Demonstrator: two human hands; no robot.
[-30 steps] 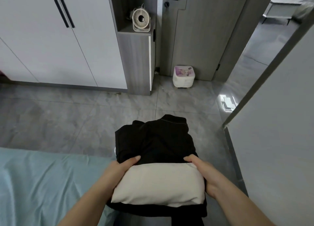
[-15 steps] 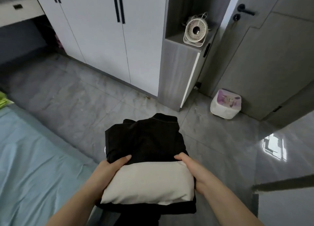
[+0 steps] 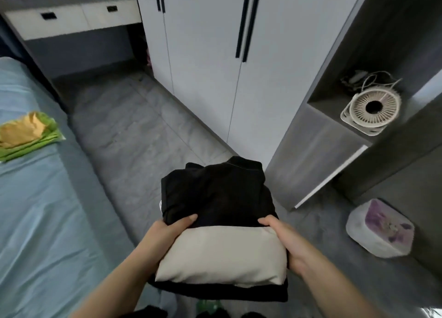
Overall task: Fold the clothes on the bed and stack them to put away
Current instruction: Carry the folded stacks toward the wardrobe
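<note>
A stack of folded clothes (image 3: pixel 215 193), black garments with a cream one on top near me, is carried in front of my body above the grey floor. My left hand (image 3: pixel 167 231) grips its left side, thumb on top. My right hand (image 3: pixel 284 241) grips its right side the same way. On the blue bed (image 3: pixel 35 210) at the left lies a folded yellow and green pile (image 3: pixel 26 135). The underside of the carried stack is hidden.
White wardrobe doors (image 3: pixel 215 66) with black handles stand straight ahead. A grey side cabinet (image 3: pixel 318 155) to the right holds a small fan (image 3: pixel 373 109). A white bin (image 3: pixel 380 229) sits on the floor at the right. A desk with drawers (image 3: pixel 71 18) is at the far left.
My view has swung left and nearer to the wardrobe; the door has left the frame and the bed with the yellow-green pile has come in. Both hands keep the same hold on the stack.
</note>
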